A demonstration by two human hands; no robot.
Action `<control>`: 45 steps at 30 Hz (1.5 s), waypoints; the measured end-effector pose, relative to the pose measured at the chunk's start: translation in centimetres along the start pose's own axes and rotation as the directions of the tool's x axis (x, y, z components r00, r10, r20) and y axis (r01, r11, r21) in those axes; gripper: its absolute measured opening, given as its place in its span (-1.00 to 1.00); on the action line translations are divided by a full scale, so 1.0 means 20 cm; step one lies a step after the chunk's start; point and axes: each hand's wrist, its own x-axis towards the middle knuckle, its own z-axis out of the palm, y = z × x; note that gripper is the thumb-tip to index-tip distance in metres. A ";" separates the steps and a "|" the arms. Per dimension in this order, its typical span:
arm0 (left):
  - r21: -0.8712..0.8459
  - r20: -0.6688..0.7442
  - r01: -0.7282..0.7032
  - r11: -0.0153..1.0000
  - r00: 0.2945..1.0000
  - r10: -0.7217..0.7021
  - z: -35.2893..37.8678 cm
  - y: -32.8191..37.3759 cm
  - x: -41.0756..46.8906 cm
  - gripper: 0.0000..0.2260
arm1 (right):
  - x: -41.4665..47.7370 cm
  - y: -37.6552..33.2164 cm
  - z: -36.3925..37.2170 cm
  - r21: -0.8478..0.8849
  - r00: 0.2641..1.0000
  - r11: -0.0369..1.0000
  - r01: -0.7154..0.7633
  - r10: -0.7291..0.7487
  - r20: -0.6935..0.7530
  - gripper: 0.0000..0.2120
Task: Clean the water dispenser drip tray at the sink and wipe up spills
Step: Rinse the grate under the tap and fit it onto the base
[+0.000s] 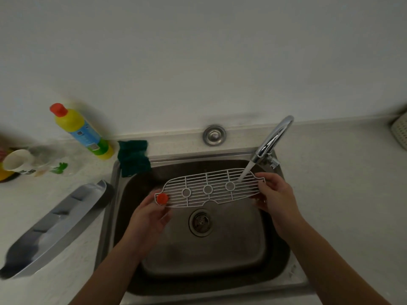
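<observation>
Over sink (132, 172), hands (149, 216) (275, 194) gripping grille (209, 190) ends

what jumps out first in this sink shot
A white grille held by its ends in the left hand and right hand over the sink, with water from the faucet falling on its right part. Next, the red-capped yellow bottle on the counter at rear left, and the grey tray left of the sink.

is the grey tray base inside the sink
No, the grey tray base lies on the counter left of the sink; only the white grate is over it.
</observation>
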 end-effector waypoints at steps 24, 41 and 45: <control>0.595 0.797 -0.505 -0.626 0.472 0.377 0.26 -0.05 0.04 -0.66 | -0.11 -0.18 0.29 -0.405 0.912 0.914 0.033 0.138 0.386 -0.46; 0.263 -0.142 0.001 0.965 0.989 0.038 0.15 -0.08 0.30 -0.59 | 0.03 -0.14 -0.11 -0.318 0.941 0.937 0.143 -0.029 0.336 -0.84; 0.109 -0.131 0.034 0.993 0.991 -0.019 0.21 -0.06 0.32 -0.79 | 0.05 -0.13 -0.21 -0.272 0.965 0.949 0.160 -0.092 0.247 -0.86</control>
